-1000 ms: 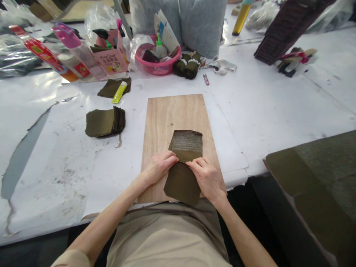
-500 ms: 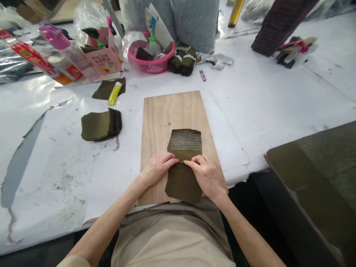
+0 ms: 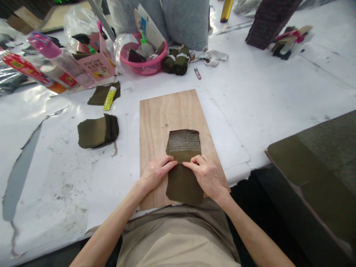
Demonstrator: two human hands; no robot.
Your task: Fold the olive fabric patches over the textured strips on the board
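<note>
An olive fabric piece (image 3: 185,185) lies on the wooden board (image 3: 155,115), with a crosswise seam or fold near its middle. Its upper part bears a grey-brown ribbed patch (image 3: 184,141). At the left end of that seam, my left hand (image 3: 155,172) has its thumb and fingers closed on the cloth. My right hand (image 3: 206,174) pinches the same line from the right, its other fingers curled. Only a small gap parts the two sets of fingertips. What lies under the fingers is hidden.
Left of the board sit a stack of olive pieces (image 3: 96,131) and a yellow tube (image 3: 109,98) on more cloth. Farther back are a pink basket (image 3: 144,68), olive rolls (image 3: 180,61) and small thread snips (image 3: 197,73). Olive material (image 3: 303,167) hangs past the table's right edge.
The camera view has shifted and turned slightly. Both hands stay at the seam of the fabric piece, with hardly any visible movement.
</note>
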